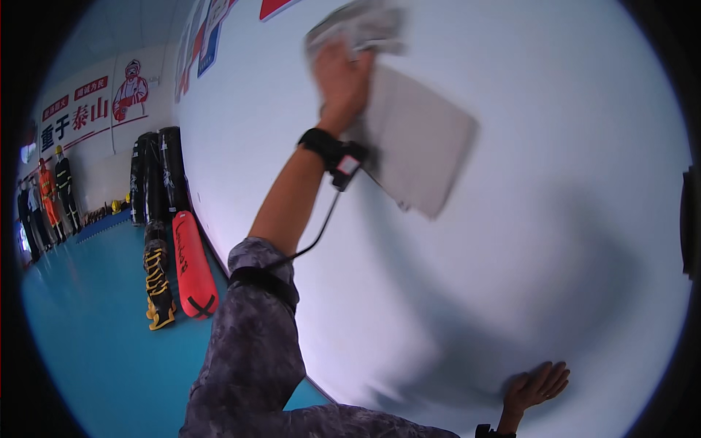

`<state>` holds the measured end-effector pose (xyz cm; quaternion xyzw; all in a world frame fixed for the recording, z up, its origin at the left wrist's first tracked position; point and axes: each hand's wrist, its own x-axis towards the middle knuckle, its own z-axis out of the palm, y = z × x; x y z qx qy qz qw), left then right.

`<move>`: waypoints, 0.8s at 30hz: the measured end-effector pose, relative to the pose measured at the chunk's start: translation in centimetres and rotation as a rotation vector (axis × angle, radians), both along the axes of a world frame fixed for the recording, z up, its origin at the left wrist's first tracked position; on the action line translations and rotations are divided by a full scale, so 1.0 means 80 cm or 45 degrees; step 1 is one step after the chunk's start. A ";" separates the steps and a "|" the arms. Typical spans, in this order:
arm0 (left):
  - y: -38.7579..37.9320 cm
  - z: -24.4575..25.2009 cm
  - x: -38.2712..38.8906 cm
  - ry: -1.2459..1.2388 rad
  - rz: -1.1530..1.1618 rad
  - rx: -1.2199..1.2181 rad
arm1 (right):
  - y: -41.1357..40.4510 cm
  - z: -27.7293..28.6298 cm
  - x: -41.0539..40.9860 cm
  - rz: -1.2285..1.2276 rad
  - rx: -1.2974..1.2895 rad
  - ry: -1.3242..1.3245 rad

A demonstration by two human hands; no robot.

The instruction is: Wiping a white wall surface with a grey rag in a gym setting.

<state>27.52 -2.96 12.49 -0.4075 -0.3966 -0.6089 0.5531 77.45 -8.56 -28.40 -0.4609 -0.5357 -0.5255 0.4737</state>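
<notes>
My left hand (344, 82) is raised high against a white wall (520, 164), its fingers pressed on a bunched light grey cloth (419, 137). A broad flap of this cloth hangs down to the right of the wrist. The hand and the top of the cloth are blurred. Lower right, my right hand (536, 386) lies on or close to the wall, palm towards it, fingers extended and holding nothing. Both wrists wear black straps; a cable runs from the left one along the forearm to a band on the patterned sleeve.
A red rescue board or float (194, 263) and tall black bags (172, 169) lean by the wall at left, beside black-and-yellow gear (159, 284). Farther back stand figures in protective suits (48, 191). Signs (211, 41) hang on the wall above; the floor is teal.
</notes>
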 end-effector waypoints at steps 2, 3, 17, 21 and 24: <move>0.007 -0.046 -0.073 -0.484 -0.001 -0.152 | 0.002 0.003 0.002 0.017 0.019 0.001; 0.011 -0.080 -0.103 -0.688 0.009 -0.161 | 0.003 0.003 -0.001 0.039 0.034 0.003; -0.044 -0.454 0.256 0.542 -0.462 -0.486 | 0.012 0.005 0.028 0.029 -0.007 0.028; -0.053 -0.390 0.132 0.512 -0.289 -0.857 | -0.005 0.016 0.032 -0.012 -0.057 -0.057; -0.025 -0.384 -0.009 -0.015 -0.287 -0.494 | 0.013 0.016 0.029 -0.020 0.082 -0.016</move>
